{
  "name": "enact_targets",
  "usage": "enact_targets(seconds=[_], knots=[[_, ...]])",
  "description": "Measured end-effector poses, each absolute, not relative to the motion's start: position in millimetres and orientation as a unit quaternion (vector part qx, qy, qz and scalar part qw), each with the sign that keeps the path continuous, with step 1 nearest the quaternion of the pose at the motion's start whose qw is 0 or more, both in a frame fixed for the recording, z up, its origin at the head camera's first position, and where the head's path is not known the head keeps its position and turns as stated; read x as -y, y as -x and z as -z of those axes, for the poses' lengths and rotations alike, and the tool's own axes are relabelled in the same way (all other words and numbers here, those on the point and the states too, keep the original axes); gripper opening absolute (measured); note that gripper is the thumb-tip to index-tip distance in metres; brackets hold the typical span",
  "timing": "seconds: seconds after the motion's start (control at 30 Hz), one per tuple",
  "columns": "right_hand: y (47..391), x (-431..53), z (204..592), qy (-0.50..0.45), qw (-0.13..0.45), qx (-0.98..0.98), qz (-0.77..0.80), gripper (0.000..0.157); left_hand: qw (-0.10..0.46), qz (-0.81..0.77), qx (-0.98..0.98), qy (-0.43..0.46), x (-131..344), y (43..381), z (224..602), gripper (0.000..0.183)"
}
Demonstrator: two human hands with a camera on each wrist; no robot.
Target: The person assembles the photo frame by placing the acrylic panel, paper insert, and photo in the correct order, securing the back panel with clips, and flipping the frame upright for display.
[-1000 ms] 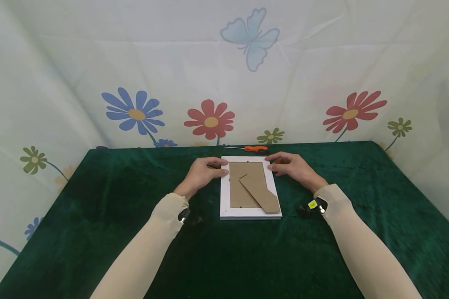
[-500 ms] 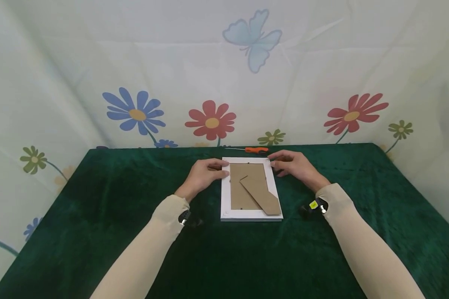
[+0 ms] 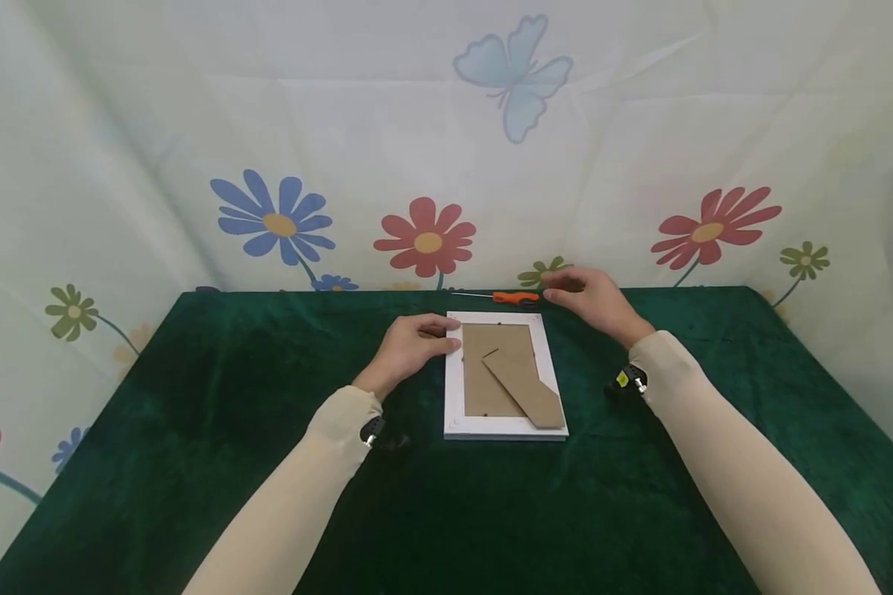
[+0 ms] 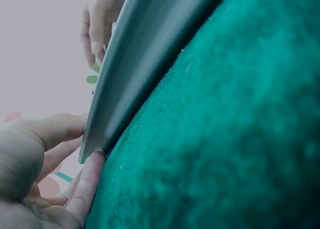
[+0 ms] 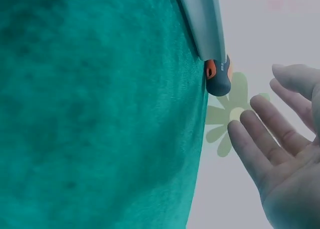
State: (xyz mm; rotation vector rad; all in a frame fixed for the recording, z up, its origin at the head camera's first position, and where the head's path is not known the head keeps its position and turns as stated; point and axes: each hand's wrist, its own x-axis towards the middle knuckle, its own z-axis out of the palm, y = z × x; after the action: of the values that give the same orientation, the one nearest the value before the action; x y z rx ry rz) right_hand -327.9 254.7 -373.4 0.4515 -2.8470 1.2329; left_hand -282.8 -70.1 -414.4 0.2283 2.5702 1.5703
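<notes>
White photo frame (image 3: pixel 454 392), brown-backed, back up, towards the worktop's (image 3: pixel 268 380) twelve o'clock. Left hand (image 3: pixel 408 345): fingers pinching its ten-o'clock edge. Right hand (image 3: pixel 594 302): fingers parted, unladen, beside orange-and-black screwdriver (image 3: pixel 513 297).

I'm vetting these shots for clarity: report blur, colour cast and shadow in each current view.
Head view: no harsh glare, picture frame and orange-handled screwdriver distinct. Left wrist: velvet tablecloth cast teal, blurred toward the right edge. Right wrist: same teal cast, tablecloth soft at left, a faint dark band on it, perhaps shadow.
</notes>
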Motion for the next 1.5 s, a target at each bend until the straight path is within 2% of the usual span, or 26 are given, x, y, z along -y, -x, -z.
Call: enact_targets(seconds=[0.33, 0.83, 1.5], knots=[[343, -229, 369, -0.172, -0.019, 0.928, -0.330, 0.037, 0.060, -0.519, -0.848, -0.085, 70, 285, 415, 0.035], [364, -205, 381, -0.179, -0.032, 0.944, -0.275, 0.035, 0.056, -0.522, -0.847, -0.082, 70, 282, 415, 0.035], [364, -201, 387, -0.181, -0.027, 0.949, -0.256, 0.029, 0.056, -0.519, -0.849, -0.082, 71, 281, 413, 0.034]])
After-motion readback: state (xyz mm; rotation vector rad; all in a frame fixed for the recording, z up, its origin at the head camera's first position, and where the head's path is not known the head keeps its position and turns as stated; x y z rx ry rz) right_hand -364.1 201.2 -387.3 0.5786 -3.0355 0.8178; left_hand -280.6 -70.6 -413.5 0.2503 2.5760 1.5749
